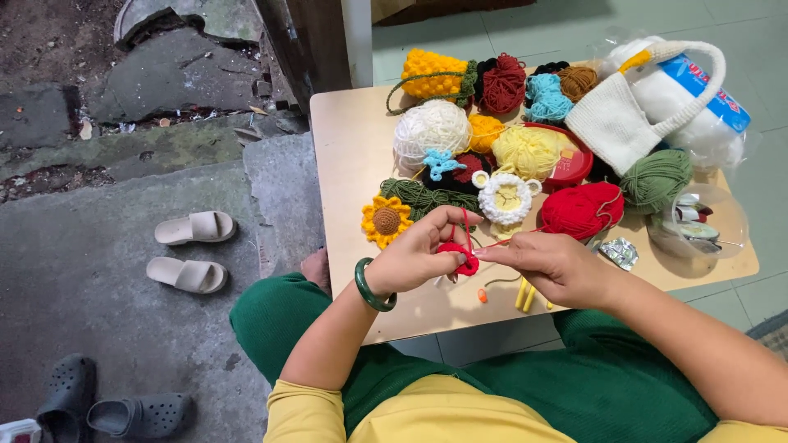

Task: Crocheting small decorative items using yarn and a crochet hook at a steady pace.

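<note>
Now, your left hand (pixel 414 254) pinching a small red crochet piece (pixel 461 256) — round, knobbly, your right hand (pixel 550 264) pinching its taut red strand (pixel 509 239), above the surface (pixel 345 156).

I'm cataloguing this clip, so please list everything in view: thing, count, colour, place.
small crochet piece: 1, red, held between both hands
red yarn ball: 1, table, right of centre, strand leading to the hands
yarn balls: several, white, yellow, green, blue, brown, dark red, table top
crocheted sunflower: 1, yellow and brown, table's near left
knitted bag: 1, white, far right of table
table: 1, pale wood
sandals: 2, beige, ground at left
clogs: 2, grey, bottom left
bangle: 1, green, left wrist
left hand: pinches the piece
right hand: grips the strand
</note>
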